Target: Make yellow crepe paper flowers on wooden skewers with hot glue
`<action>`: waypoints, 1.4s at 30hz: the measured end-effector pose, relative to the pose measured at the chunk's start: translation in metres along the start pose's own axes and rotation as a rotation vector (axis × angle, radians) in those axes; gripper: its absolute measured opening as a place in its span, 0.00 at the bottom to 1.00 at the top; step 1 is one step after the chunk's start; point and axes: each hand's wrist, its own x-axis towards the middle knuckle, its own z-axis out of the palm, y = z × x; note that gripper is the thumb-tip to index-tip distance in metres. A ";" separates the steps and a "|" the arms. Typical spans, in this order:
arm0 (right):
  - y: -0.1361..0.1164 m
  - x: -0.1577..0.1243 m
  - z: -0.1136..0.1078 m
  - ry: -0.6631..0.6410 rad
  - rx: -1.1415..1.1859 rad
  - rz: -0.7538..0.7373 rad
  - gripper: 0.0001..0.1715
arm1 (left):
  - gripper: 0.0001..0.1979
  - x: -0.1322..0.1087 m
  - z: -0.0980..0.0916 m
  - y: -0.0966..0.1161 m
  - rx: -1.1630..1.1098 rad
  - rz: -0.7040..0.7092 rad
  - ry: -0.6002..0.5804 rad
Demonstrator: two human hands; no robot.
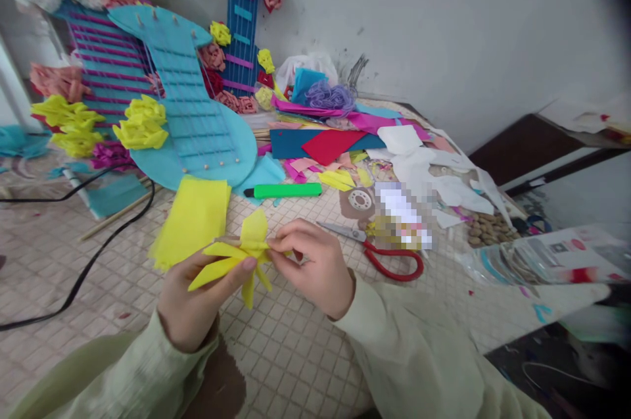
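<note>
Both hands meet over the front of the table around a yellow paper flower (254,235) with several pointed petals. My left hand (197,291) is closed on its petals, thumb on top. At the flower's right side, my right hand (315,261) pinches its narrow twisted end between thumb and fingertips. Just behind my left hand lies a stack of yellow paper sheets (197,215). A green glue gun or cutter-like tool (286,191) rests beyond the flower. Scissors with red handles (389,258) lie right of my right hand.
A light-blue guitar-shaped board (197,116) with strings stands at the back left, among paper flowers (140,122). A black cable (98,261) curves across the left side. Colored paper scraps (330,145), purple yarn (330,95), a tape roll (361,200) and a clear plastic packet (542,254) lie farther back and right.
</note>
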 end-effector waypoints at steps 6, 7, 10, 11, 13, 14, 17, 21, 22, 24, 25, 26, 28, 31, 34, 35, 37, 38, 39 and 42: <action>0.001 -0.003 0.003 0.025 -0.065 -0.039 0.08 | 0.03 -0.002 -0.001 -0.007 -0.016 -0.030 -0.001; 0.001 -0.004 0.004 0.027 -0.078 -0.045 0.08 | 0.04 -0.002 -0.001 -0.009 -0.022 -0.039 -0.007; 0.002 -0.006 0.006 0.040 -0.111 -0.069 0.09 | 0.05 -0.003 0.000 -0.012 -0.039 -0.060 -0.031; 0.002 -0.007 0.007 0.046 -0.120 -0.078 0.09 | 0.05 -0.003 0.000 -0.012 -0.045 -0.066 -0.039; 0.003 -0.008 0.008 0.055 -0.133 -0.100 0.10 | 0.05 -0.004 0.000 -0.012 -0.063 -0.079 -0.049; 0.003 -0.008 0.008 0.058 -0.138 -0.110 0.10 | 0.05 -0.004 0.000 -0.012 -0.072 -0.082 -0.049; 0.004 -0.009 0.009 0.065 -0.150 -0.132 0.10 | 0.06 -0.005 0.000 -0.015 -0.096 -0.085 -0.037; 0.004 -0.009 0.009 0.084 -0.163 -0.144 0.10 | 0.07 -0.006 -0.001 -0.019 -0.089 -0.045 -0.057; 0.004 -0.009 0.009 0.090 -0.165 -0.145 0.11 | 0.08 -0.006 -0.001 -0.020 -0.085 -0.036 -0.064; 0.004 -0.009 0.010 0.098 -0.174 -0.145 0.11 | 0.08 -0.006 -0.001 -0.019 -0.081 -0.031 -0.065; 0.004 -0.009 0.010 0.103 -0.180 -0.145 0.12 | 0.07 -0.006 -0.001 -0.018 -0.086 -0.029 -0.060; 0.003 -0.009 0.010 0.109 -0.185 -0.143 0.12 | 0.07 -0.007 -0.001 -0.017 -0.091 -0.023 -0.054; 0.003 -0.010 0.011 0.120 -0.195 -0.136 0.13 | 0.06 -0.007 0.000 -0.014 -0.100 -0.008 -0.047; 0.004 -0.011 0.010 0.115 -0.207 -0.128 0.13 | 0.07 -0.007 0.001 -0.012 -0.093 0.018 -0.052; 0.005 -0.012 0.010 0.110 -0.213 -0.129 0.14 | 0.07 -0.007 0.001 -0.010 -0.061 0.035 -0.059; 0.005 -0.012 0.010 0.114 -0.213 -0.131 0.14 | 0.07 -0.007 0.000 -0.010 -0.049 0.044 -0.066; 0.006 -0.012 0.010 0.122 -0.217 -0.145 0.13 | 0.07 -0.006 0.000 -0.009 -0.030 0.064 -0.088; 0.006 -0.012 0.010 0.123 -0.221 -0.156 0.13 | 0.08 -0.006 -0.001 -0.009 -0.023 0.076 -0.095; 0.006 -0.013 0.010 0.126 -0.224 -0.170 0.13 | 0.08 -0.006 -0.001 -0.008 -0.016 0.087 -0.096; 0.006 -0.013 0.010 0.133 -0.238 -0.200 0.12 | 0.09 -0.006 -0.003 -0.007 0.009 0.140 -0.111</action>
